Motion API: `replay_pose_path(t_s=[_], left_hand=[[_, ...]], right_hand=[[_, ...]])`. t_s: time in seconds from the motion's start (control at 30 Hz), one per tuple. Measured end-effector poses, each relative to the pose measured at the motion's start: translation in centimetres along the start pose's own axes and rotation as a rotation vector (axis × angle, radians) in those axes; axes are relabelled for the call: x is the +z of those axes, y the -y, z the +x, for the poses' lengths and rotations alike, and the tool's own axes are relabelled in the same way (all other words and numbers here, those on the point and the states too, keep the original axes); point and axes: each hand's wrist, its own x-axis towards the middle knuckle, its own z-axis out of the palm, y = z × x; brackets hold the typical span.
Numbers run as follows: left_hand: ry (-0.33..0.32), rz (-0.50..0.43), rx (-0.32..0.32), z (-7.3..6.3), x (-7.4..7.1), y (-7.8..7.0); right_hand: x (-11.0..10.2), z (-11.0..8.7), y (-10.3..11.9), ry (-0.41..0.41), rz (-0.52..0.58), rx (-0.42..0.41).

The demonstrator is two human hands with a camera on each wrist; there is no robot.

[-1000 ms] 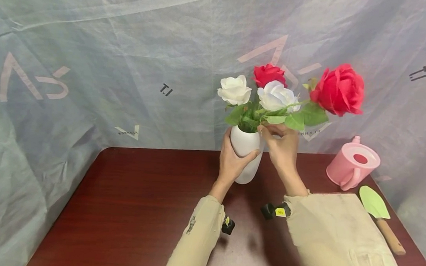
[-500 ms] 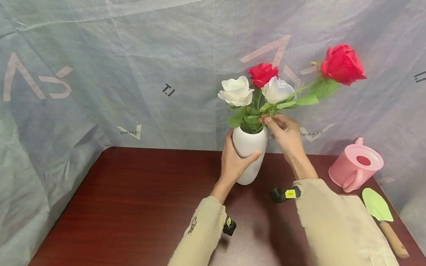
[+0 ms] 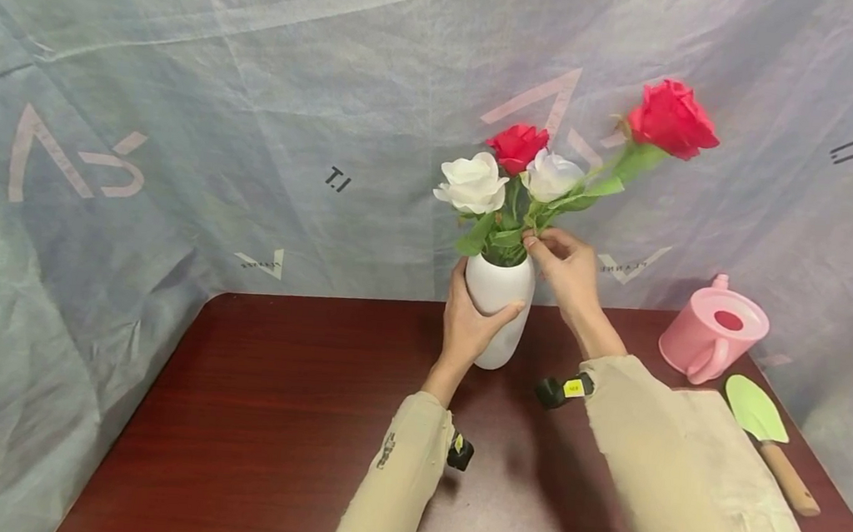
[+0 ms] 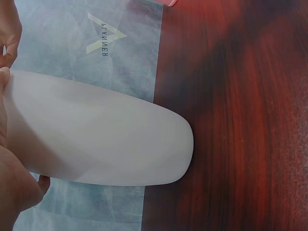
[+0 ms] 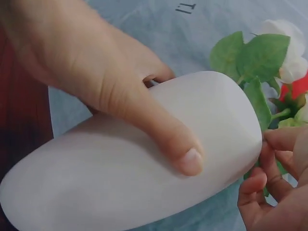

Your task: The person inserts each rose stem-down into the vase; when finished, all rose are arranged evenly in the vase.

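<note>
A white vase (image 3: 501,293) stands upright at the table's back edge, and my left hand (image 3: 465,319) grips it around the body, thumb across the front. Two white roses (image 3: 472,183) and a small red rose (image 3: 517,147) rise from its mouth. At the rim my right hand (image 3: 571,271) pinches the stem of a larger red rose (image 3: 674,120), which leans out to the upper right. In the right wrist view the pinching fingers (image 5: 281,138) are against the vase's rim; the stem's lower end is hidden.
On the right of the dark red table (image 3: 295,406) stands a pink watering can (image 3: 699,337). A green trowel (image 3: 757,409) with a wooden handle lies in front of it, beside pale work gloves (image 3: 727,465). A grey cloth (image 3: 274,104) hangs behind.
The large red rose has risen and now tilts more upright, its head higher. My right hand first moved up, then slightly back down toward the rim. The left hand stays on the vase.
</note>
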Motion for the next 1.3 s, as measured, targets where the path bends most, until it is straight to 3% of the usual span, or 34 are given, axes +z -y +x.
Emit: replay_pose_path(t_s=[0.17, 0.3, 0.53, 0.77, 0.87, 1.03, 1.1, 1.3], left_hand=[[0.002, -0.016, 0.002, 0.0, 0.0, 0.1], [-0.006, -0.024, 0.002, 0.0, 0.1, 0.0], [-0.018, -0.036, 0.016, 0.2, 0.1, 0.0], [-0.032, -0.029, 0.019, 0.2, 0.1, 0.0], [-0.02, -0.029, 0.006, 0.1, 0.1, 0.1], [-0.009, -0.026, 0.008, 0.0, 0.1, 0.2], [-0.013, -0.022, 0.01, 0.0, 0.1, 0.1], [-0.007, -0.027, 0.007, 0.0, 0.0, 0.1]], right_hand=[[-0.6, 0.4, -0.4, 0.122, -0.102, 0.045], [-1.3, -0.4, -0.3, 0.173, -0.01, 0.083], [-2.2, -2.1, -0.9, 0.078, 0.165, 0.037], [-1.1, -1.4, 0.1, -0.105, 0.175, 0.003], [-0.9, -1.5, 0.0, -0.1, 0.138, 0.038], [-1.6, -2.7, -1.0, -0.02, 0.12, 0.079], [-2.0, -3.1, -1.2, -0.017, 0.17, 0.06], [-2.8, -3.9, -0.6, -0.125, 0.417, -0.045]])
